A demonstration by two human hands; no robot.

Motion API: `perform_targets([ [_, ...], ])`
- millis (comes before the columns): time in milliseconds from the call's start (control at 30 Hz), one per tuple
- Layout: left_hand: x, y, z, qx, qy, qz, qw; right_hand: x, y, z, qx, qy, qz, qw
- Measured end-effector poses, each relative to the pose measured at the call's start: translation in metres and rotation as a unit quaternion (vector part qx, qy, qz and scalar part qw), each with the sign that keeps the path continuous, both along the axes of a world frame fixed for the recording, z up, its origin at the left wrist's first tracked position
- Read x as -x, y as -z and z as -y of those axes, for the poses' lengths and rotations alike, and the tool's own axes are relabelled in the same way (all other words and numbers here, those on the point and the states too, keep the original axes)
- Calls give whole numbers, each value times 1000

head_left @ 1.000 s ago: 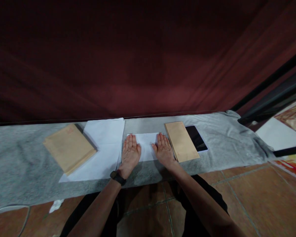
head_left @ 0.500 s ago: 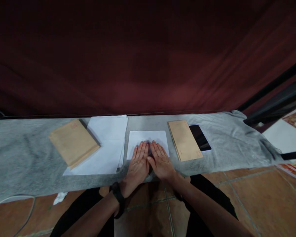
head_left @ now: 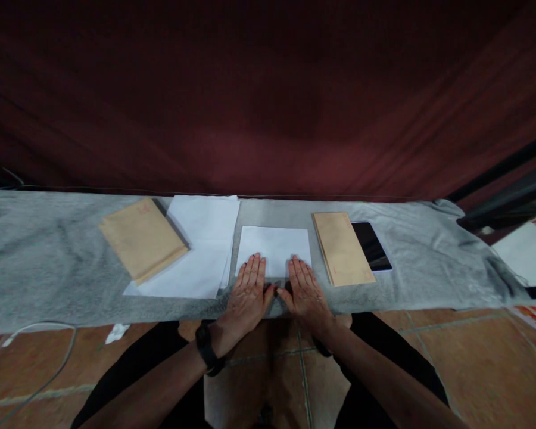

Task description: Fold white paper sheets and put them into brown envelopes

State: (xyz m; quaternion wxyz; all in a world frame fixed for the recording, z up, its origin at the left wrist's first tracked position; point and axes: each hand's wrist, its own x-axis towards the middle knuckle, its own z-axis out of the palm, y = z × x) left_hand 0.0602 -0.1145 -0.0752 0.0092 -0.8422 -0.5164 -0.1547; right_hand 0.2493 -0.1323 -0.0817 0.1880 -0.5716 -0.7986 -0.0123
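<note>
Resting flat and unclenched, the left hand (head_left: 248,298) and right hand (head_left: 307,298) are placed over the near edge of a white sheet (head_left: 274,243), set on grey cloth (head_left: 429,256) between larger papers (head_left: 205,223) and a brown stack (head_left: 345,250); beyond, a red curtain (head_left: 268,119) is seen.

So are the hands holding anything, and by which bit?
Nothing is held: the left hand and right hand are flat, fingers over the near edge of the small paper.

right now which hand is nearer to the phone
Right: the right hand lies partly on the small white sheet, left of the brown envelopes beside the phone; the left hand is farther left.
</note>
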Motion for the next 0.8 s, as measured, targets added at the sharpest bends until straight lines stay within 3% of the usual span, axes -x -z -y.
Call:
perform_targets([
  [367, 14, 1, 4, 10, -30, 19, 999, -18, 3, 8, -41, 43, 27, 998],
  [600, 17, 2, 8, 4, -42, 19, 999, -21, 5, 9, -29, 52, 18, 998],
  [800, 13, -11, 7, 3, -51, 8, 999, -22, 2, 6, -20, 49, -9, 999],
])
